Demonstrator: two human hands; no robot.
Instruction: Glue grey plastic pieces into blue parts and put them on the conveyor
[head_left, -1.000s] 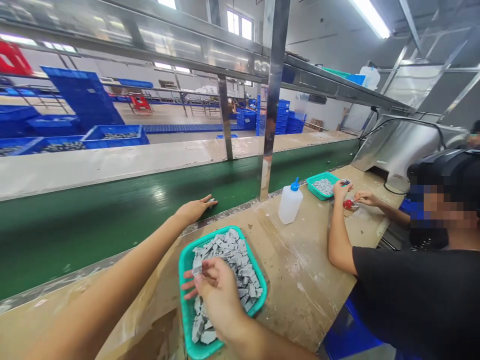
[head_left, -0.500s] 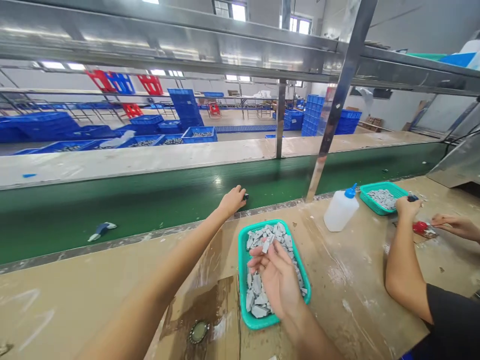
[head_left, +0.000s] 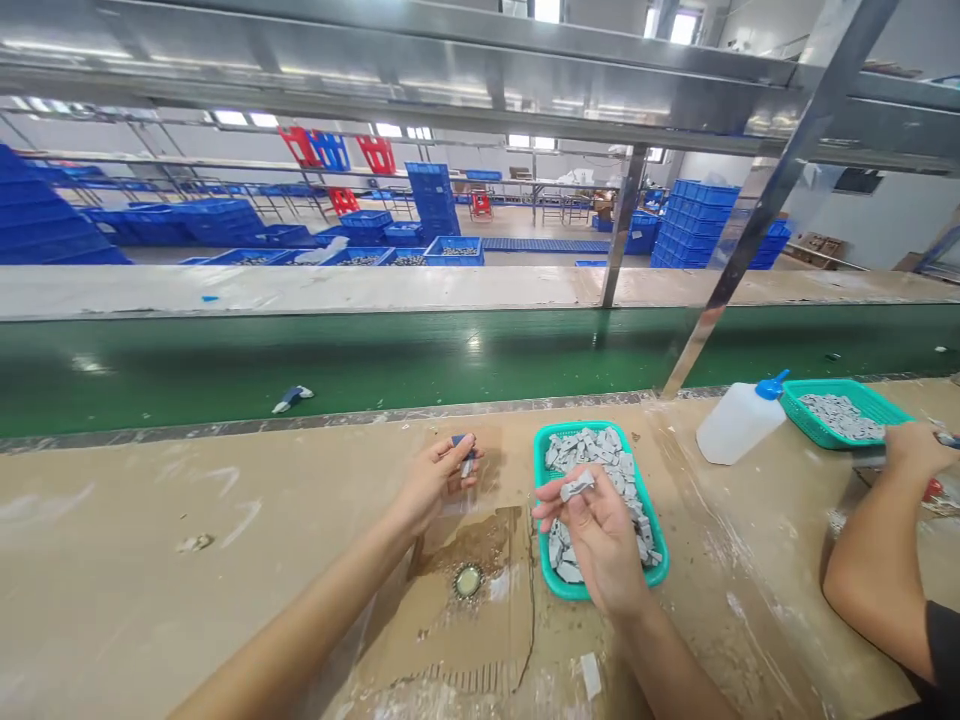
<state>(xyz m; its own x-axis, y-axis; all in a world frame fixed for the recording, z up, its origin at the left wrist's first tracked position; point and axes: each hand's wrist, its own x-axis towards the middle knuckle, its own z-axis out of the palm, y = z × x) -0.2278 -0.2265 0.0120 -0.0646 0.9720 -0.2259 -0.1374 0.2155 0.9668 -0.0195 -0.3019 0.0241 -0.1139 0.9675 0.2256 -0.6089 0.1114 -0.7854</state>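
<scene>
My right hand (head_left: 596, 535) is over a teal plastic tray (head_left: 570, 590), pinching a small grey piece (head_left: 577, 486) between thumb and fingers. The tray is heaped with similar angular grey pieces (head_left: 592, 450). My left hand (head_left: 439, 483) rests just left of the tray above the tan workbench (head_left: 187, 600). Its fingers hold a small blue-and-grey part (head_left: 463, 450), partly hidden by them. A co-worker's hand (head_left: 915, 450) is at the right edge, holding a tool or part that is too cut off to identify.
A green conveyor belt (head_left: 375, 365) runs along the far bench edge, carrying a blue-and-white part (head_left: 292, 399). A squeeze bottle with a blue cap (head_left: 739, 422) and a second teal tray (head_left: 840, 415) stand to the right. Steel uprights rise beyond the belt; blue crates (head_left: 450, 250) stand farther back.
My left hand has come back from the belt edge to above the bench, holding the small part. The view has swung left. My right hand still pinches a grey piece over the tray.
</scene>
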